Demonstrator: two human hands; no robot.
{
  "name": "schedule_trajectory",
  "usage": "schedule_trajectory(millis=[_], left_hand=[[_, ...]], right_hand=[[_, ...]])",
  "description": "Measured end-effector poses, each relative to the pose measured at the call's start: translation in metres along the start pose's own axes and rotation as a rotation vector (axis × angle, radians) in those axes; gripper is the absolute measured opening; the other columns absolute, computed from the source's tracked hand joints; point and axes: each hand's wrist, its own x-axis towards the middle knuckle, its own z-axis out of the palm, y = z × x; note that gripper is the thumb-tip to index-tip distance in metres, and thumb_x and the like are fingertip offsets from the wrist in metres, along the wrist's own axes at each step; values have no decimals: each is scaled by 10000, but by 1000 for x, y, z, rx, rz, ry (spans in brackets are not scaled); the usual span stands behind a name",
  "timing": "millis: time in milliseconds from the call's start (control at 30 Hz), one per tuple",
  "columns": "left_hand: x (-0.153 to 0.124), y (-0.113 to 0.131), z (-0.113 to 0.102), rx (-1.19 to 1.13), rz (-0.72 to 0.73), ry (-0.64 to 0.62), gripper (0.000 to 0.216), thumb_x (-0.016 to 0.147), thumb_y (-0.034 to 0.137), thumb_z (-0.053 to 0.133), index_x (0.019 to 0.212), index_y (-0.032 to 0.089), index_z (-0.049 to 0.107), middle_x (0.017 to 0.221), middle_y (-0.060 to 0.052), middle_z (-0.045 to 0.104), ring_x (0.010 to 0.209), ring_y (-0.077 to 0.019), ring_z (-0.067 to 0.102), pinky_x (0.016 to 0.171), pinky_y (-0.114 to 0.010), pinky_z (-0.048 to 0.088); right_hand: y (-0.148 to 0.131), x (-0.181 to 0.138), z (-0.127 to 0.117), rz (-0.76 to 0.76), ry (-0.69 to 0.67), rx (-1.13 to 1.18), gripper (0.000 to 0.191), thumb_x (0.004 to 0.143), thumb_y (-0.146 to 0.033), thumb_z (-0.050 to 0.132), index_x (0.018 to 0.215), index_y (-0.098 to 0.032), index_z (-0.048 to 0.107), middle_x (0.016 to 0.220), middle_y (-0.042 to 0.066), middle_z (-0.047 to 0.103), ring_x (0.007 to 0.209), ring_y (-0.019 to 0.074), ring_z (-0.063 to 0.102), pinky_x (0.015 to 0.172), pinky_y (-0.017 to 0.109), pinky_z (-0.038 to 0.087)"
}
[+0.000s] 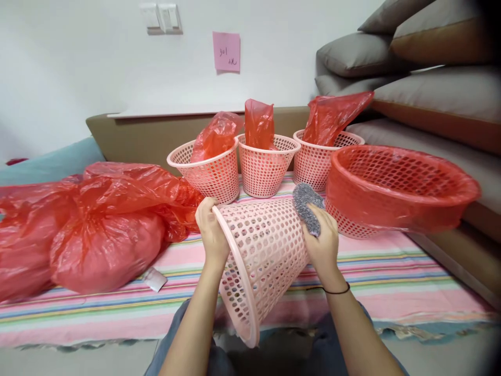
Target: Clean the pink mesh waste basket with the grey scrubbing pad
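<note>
A pink perforated plastic basket (pixel 270 250) lies tilted on its side in front of me, its mouth facing left and down toward my lap. My left hand (pixel 211 230) is closed round the upper part of its rim. At the basket's base end, my right hand (pixel 323 237) grips a grey scouring sponge (pixel 307 206), pressed against or close to the base edge. The underside of the base is turned away from me. A dark band circles my right wrist.
Behind stand three pink baskets (pixel 268 172) with red plastic bags (pixel 260 125) in them. To the right is a basket wrapped in red plastic (pixel 399 209). Stuffed red bags (pixel 105 245) and a small white packet (pixel 155 279) lie left on the striped cloth (pixel 376 266). Cushions (pixel 438 104) are stacked right.
</note>
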Motion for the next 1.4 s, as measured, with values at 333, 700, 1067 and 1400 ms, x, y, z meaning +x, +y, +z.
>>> schedule_trajectory(millis=[333,700,1067,1400], left_hand=[[4,1,0,2,-51,20,407,990,502,269,1078,239,567,1151,-67,602,1155,-215,514,1062,-380,341],[3,3,-3,69,-11,-14,423,1004,481,233,1086,236,567,1146,-65,598,1139,-217,507,1054,-384,342],[7,-9,-4,25,-51,1,453,997,531,248,1095,242,583,1135,-63,598,1125,-216,517,1054,-380,333],[7,-4,-5,87,18,-22,496,995,559,231,1122,236,585,1146,-67,607,1151,-214,515,1067,-373,338]], right_hand=[[-100,-26,-20,-492,-319,351,451,935,-414,441,1343,-251,538,1405,55,573,1372,334,401,1093,579,361],[-1,-4,1,-26,-2,23,385,890,-311,559,1248,-186,631,1276,113,655,1211,300,542,1076,577,408],[-93,-32,-25,-524,-331,387,461,934,-392,435,1361,-244,526,1417,68,557,1382,343,390,1093,592,369],[-12,-5,-6,-60,-80,59,389,902,-339,555,1261,-207,623,1300,95,645,1244,295,529,1085,566,414]])
